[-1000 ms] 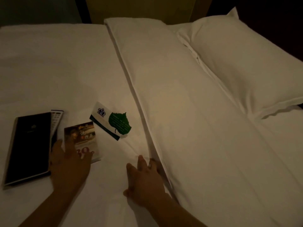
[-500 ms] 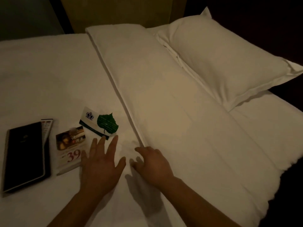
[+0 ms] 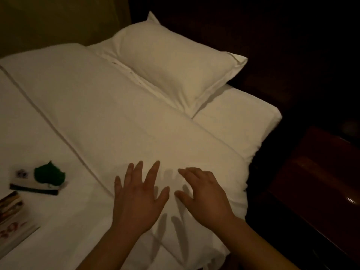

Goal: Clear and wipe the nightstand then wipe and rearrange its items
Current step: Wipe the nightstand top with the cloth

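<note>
Resting palm-down on the white duvet (image 3: 120,117), both hands lie near 6 o'clock of the view, and each grip is spread and holds nothing. The left hand (image 3: 139,197) has its fingers (image 3: 153,172) stretched wide and pointing toward 12 o'clock. The right hand (image 3: 204,195) is just beside it, toward 3 o'clock, with its fingers a little curved and pointing toward 10 o'clock; the two thumbs are near each other but apart. Whether the palms press on the cloth or only float just over it, I cannot tell, though shadows of the fingers fall on the duvet under them.

The folded edge of the duvet runs slanted from 10 o'clock down to the left hand. At 9 o'clock from the hands, on the flat white sheet (image 3: 29,133), lies a small card (image 3: 34,185) with a dark stripe, and a green leaf (image 3: 49,173) sits on top of it. At 8 o'clock, partly cut by the frame edge, is a printed leaflet (image 3: 13,221) with red numbers. A white pillow (image 3: 175,71) lies toward 1 o'clock, at the head of the bed. At 3 o'clock, beside the bed and in deep shadow, stands the dark wooden nightstand (image 3: 315,182); its top is too dark to read.
</note>
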